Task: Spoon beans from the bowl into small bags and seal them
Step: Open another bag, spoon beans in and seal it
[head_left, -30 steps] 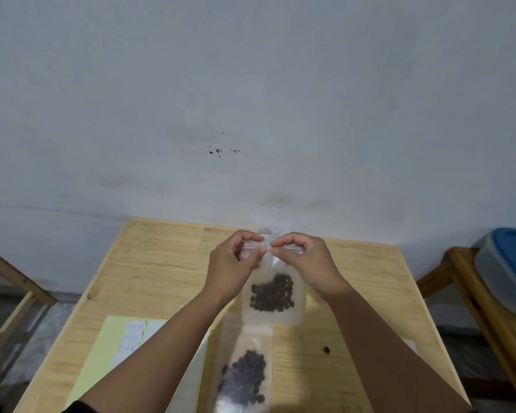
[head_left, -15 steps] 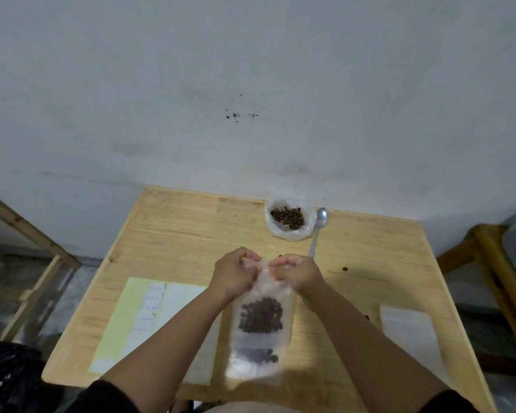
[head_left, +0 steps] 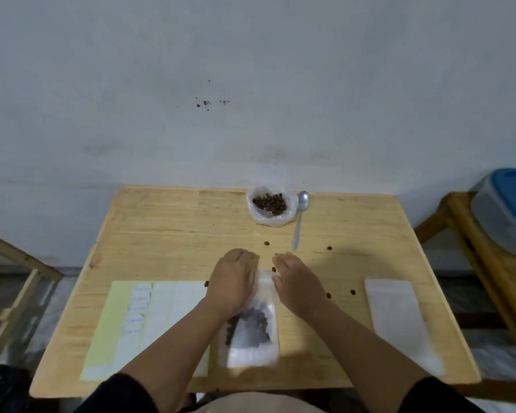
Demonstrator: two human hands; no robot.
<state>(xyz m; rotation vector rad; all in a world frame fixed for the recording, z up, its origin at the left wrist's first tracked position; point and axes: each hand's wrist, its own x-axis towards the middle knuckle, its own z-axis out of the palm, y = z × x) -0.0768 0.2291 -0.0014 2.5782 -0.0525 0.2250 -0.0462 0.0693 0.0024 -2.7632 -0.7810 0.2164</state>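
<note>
Here we press the filled bag (head_left: pixel 251 326) flat on the tabletop (head_left: pixel 167 234), left hand (head_left: pixel 234 281) and right hand (head_left: pixel 298 284) open, palms down. The bowl (head_left: pixel 270 207) and spoon (head_left: pixel 299 222) sit near the wall.

Wooden table (head_left: pixel 161 228), label sheet (head_left: pixel 137 323), blue-lidded container (head_left: pixel 510 204), side rack (head_left: pixel 471 248)
</note>
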